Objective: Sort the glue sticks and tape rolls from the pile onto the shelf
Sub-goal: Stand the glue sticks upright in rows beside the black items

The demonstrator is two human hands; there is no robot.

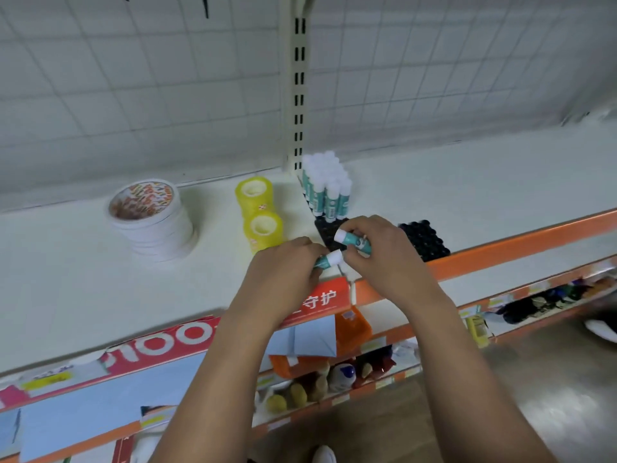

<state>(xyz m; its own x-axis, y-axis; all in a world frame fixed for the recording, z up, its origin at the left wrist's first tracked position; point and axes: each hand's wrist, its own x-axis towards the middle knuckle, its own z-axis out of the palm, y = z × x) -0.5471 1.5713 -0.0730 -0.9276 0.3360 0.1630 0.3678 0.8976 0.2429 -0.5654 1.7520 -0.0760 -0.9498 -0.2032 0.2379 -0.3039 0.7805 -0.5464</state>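
White shelf (467,182) surface holds the stock. Left hand (287,272) fingers curl round the left glue stick (329,260). The right hand (384,255) grips the right glue stick (354,240). Both are over the near shelf edge. Sticks should be light, rigid and smooth: grip mid-barrel, not the cap. Farther out: two black socket trays (424,240), two yellow tape rolls (263,228), one white tape stack (150,222). The standing glue sticks (325,185) are too clustered to count.

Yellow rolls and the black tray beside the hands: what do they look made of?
Yellow rolls: probably clear plastic tape, glossy and see-through around a pale core. Black tray: likely moulded plastic, slightly shiny, with rows of round sockets.
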